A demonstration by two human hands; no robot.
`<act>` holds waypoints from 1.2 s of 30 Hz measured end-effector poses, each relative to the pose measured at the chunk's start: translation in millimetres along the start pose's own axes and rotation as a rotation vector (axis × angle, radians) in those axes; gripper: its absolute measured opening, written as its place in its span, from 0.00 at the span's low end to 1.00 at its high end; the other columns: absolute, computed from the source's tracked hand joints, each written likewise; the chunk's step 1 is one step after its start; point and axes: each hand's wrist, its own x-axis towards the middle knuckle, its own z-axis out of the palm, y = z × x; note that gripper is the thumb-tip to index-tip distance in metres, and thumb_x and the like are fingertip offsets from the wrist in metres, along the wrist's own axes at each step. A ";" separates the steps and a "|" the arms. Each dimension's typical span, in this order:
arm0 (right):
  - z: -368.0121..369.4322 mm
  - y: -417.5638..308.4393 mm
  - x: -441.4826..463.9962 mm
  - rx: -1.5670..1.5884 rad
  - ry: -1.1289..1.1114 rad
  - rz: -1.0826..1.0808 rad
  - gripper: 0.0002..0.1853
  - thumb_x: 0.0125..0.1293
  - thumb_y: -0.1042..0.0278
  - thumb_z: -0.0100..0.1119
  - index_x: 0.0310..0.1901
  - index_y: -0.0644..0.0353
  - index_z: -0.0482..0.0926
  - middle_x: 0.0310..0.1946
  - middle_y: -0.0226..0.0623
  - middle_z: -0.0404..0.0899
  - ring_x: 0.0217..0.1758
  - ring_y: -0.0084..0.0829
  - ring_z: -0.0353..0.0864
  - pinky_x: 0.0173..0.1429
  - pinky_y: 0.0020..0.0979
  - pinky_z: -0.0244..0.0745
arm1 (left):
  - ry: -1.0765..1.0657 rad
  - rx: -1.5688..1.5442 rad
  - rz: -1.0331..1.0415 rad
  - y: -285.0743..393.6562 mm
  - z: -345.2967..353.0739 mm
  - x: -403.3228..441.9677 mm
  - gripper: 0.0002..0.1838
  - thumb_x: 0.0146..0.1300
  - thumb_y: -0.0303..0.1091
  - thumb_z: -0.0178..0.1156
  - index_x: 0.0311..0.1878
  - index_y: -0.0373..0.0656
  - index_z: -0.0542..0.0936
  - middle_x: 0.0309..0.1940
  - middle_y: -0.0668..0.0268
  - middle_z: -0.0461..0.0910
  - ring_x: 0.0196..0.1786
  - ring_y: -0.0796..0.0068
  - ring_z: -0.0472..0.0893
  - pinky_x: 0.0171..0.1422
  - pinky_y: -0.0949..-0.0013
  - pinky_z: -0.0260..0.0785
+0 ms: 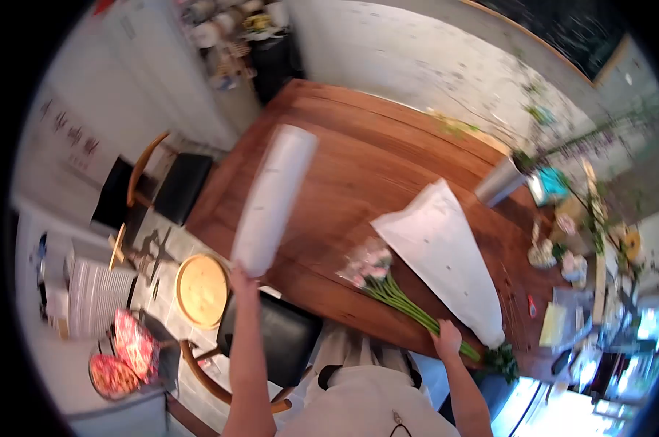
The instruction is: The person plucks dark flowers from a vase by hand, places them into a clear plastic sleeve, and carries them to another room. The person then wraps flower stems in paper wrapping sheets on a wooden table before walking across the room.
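My left hand (245, 277) grips the lower end of a white paper roll (276, 197), slightly blurred, which slants up over the wooden table (337, 167). Closed around green stems near the table's front edge is my right hand (448, 339). Those stems belong to a bunch of pink flowers (393, 293), whose heads sit in a clear sleeve and point up and left. Just beyond the bunch lies a white paper-wrapped cone (446, 251), wide end away from me. Green leaves (499, 362) show by its narrow end; whether they belong to it I cannot tell.
On the right stand a grey vase (500, 182) with long branches, a teal-and-white packet (547, 186) and a small red item (532, 306). A black-seated chair (275, 335) and a round wooden stool (202, 291) are at the front left. Another chair (184, 188) stands farther left.
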 end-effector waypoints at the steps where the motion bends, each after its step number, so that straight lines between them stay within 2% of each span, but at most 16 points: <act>1: 5.7 2.4 -1.2 -0.019 -0.005 0.012 0.22 0.50 0.62 0.67 0.45 0.59 0.74 0.33 0.42 0.73 0.35 0.45 0.75 0.38 0.43 0.71 | 0.171 -0.021 -0.045 1.0 36.1 -32.0 0.16 0.64 0.33 0.56 0.53 0.37 0.71 0.48 0.57 0.76 0.53 0.59 0.75 0.57 0.53 0.70; 2: 9.6 6.7 -2.0 -0.035 -0.011 0.013 0.22 0.49 0.62 0.67 0.45 0.60 0.74 0.33 0.42 0.72 0.35 0.46 0.75 0.39 0.43 0.71 | 0.309 -0.010 -0.045 -31.4 8.5 -12.8 0.14 0.63 0.31 0.57 0.50 0.40 0.74 0.45 0.59 0.76 0.48 0.61 0.77 0.53 0.54 0.72; 4: 14.9 11.9 -1.6 -0.032 -0.100 0.048 0.25 0.49 0.62 0.68 0.47 0.63 0.72 0.35 0.45 0.72 0.42 0.48 0.73 0.46 0.46 0.69 | 0.451 0.016 -0.017 -55.0 21.8 -29.1 0.10 0.61 0.32 0.58 0.44 0.40 0.76 0.40 0.62 0.77 0.41 0.67 0.77 0.43 0.60 0.73; 5: 9.6 8.7 -2.1 -0.037 -0.127 0.008 0.27 0.48 0.62 0.68 0.49 0.64 0.71 0.39 0.48 0.71 0.46 0.50 0.71 0.50 0.47 0.67 | 0.477 0.192 -0.031 -62.0 19.7 -34.0 0.11 0.59 0.31 0.57 0.44 0.38 0.76 0.38 0.63 0.78 0.38 0.69 0.77 0.40 0.62 0.72; 8: -16.3 -5.5 -6.3 0.022 -0.010 -0.173 0.32 0.49 0.64 0.67 0.55 0.67 0.67 0.49 0.55 0.68 0.54 0.53 0.65 0.59 0.47 0.60 | 0.375 -0.070 -0.093 -45.6 50.1 -79.1 0.09 0.57 0.28 0.53 0.41 0.37 0.75 0.29 0.66 0.76 0.29 0.70 0.76 0.30 0.69 0.69; 10: -36.7 -23.9 3.0 0.084 0.006 -0.285 0.29 0.52 0.68 0.62 0.56 0.69 0.66 0.51 0.56 0.66 0.55 0.55 0.65 0.61 0.47 0.59 | 0.407 0.152 -0.113 -45.8 32.1 -98.2 0.14 0.57 0.29 0.55 0.47 0.37 0.74 0.31 0.66 0.76 0.29 0.75 0.75 0.31 0.72 0.69; 12: -45.6 -46.5 20.0 0.129 0.091 -0.469 0.28 0.57 0.52 0.60 0.52 0.65 0.73 0.45 0.53 0.75 0.49 0.51 0.73 0.53 0.47 0.67 | 0.388 0.473 0.085 -75.3 -14.4 -117.0 0.18 0.59 0.32 0.58 0.51 0.36 0.72 0.31 0.66 0.77 0.30 0.79 0.76 0.31 0.75 0.67; 13: -36.6 -50.4 29.1 0.183 0.062 -0.552 0.25 0.57 0.50 0.61 0.50 0.59 0.74 0.45 0.49 0.76 0.46 0.47 0.74 0.50 0.45 0.69 | 0.413 0.401 0.078 -55.9 -4.7 -158.5 0.17 0.60 0.33 0.58 0.51 0.37 0.73 0.33 0.66 0.78 0.31 0.79 0.77 0.32 0.74 0.68; 16: -24.2 -96.1 41.9 0.291 -0.110 -0.734 0.26 0.54 0.69 0.59 0.54 0.69 0.67 0.50 0.55 0.67 0.55 0.53 0.65 0.61 0.46 0.59 | 0.312 0.281 -0.129 -26.3 -25.9 -255.8 0.13 0.63 0.32 0.55 0.49 0.39 0.73 0.35 0.66 0.79 0.34 0.78 0.79 0.36 0.75 0.71; 20: -18.9 -199.2 41.5 0.489 -0.107 -0.888 0.18 0.55 0.74 0.55 0.48 0.68 0.72 0.47 0.52 0.69 0.51 0.50 0.69 0.56 0.43 0.64 | 0.222 0.247 -0.250 -32.3 -113.4 -364.9 0.13 0.66 0.38 0.55 0.49 0.42 0.76 0.40 0.66 0.81 0.39 0.79 0.80 0.40 0.74 0.73; 21: -21.4 -231.3 31.3 0.513 0.011 -0.956 0.13 0.56 0.75 0.55 0.45 0.66 0.75 0.39 0.47 0.73 0.42 0.45 0.74 0.47 0.39 0.70 | 0.240 0.251 -0.282 -24.9 -132.3 -391.8 0.13 0.66 0.39 0.55 0.49 0.43 0.76 0.40 0.66 0.81 0.40 0.79 0.81 0.41 0.74 0.73; 24: 8.5 -271.1 -4.5 0.547 -0.338 -0.820 0.11 0.57 0.74 0.55 0.42 0.64 0.76 0.30 0.42 0.76 0.31 0.39 0.76 0.36 0.35 0.72 | 0.422 0.198 -0.293 -5.0 -197.3 -461.1 0.13 0.66 0.40 0.55 0.47 0.42 0.77 0.39 0.65 0.81 0.39 0.77 0.81 0.42 0.73 0.74; 25: 16.0 -292.2 -21.7 0.504 -0.303 -0.899 0.08 0.58 0.73 0.55 0.39 0.60 0.78 0.21 0.39 0.76 0.21 0.36 0.76 0.27 0.34 0.70 | 0.493 0.150 -0.286 0.5 -222.9 -482.2 0.13 0.66 0.40 0.54 0.46 0.42 0.78 0.39 0.65 0.82 0.38 0.77 0.82 0.41 0.73 0.74; 28: 50.7 -339.6 -82.8 0.425 -0.424 -0.995 0.05 0.60 0.73 0.55 0.37 0.61 0.77 0.15 0.38 0.72 0.16 0.33 0.73 0.25 0.30 0.68 | 0.716 0.030 -0.256 34.0 -295.1 -549.2 0.12 0.65 0.38 0.54 0.44 0.41 0.78 0.38 0.65 0.82 0.37 0.75 0.82 0.42 0.72 0.74; 32: 117.1 -409.3 -178.4 0.309 -0.510 -0.977 0.06 0.58 0.71 0.57 0.37 0.57 0.79 0.17 0.41 0.75 0.20 0.38 0.77 0.28 0.35 0.71 | 0.972 -0.044 -0.187 64.0 -421.0 -628.9 0.10 0.65 0.34 0.53 0.44 0.40 0.78 0.37 0.63 0.82 0.36 0.73 0.82 0.40 0.71 0.74; 36: 153.7 -472.1 -223.8 0.265 -0.560 -0.977 0.06 0.58 0.71 0.57 0.37 0.57 0.79 0.20 0.42 0.77 0.23 0.37 0.80 0.30 0.34 0.73 | 1.189 -0.087 0.010 142.0 -493.5 -686.1 0.09 0.64 0.32 0.51 0.43 0.40 0.77 0.35 0.62 0.81 0.34 0.72 0.81 0.37 0.71 0.74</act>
